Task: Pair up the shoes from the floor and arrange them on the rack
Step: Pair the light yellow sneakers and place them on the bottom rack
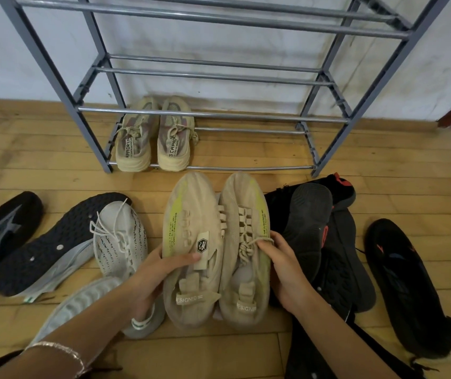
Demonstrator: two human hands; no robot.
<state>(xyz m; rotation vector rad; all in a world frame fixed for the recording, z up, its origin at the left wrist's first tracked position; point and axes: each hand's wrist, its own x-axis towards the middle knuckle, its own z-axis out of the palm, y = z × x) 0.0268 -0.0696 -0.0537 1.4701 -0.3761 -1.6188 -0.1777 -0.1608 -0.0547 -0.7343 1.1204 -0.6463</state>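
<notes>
Your left hand (150,274) grips one beige shoe (191,250), your right hand (287,272) clasps its mate (246,242), two side by side on the floor (246,348) before the rack (213,114); two tan shoes (154,138) sit on its lowest rung.

Two bare forearms enter from the bottom edge of the frame, no sleeves visible. Left hand (150,280) and right hand (287,272) are bare: no gloves, no rings that can be made out. Only item worn: thin, pale, shiny bracelet (60,351) on the left wrist, lower left of the frame.
</notes>
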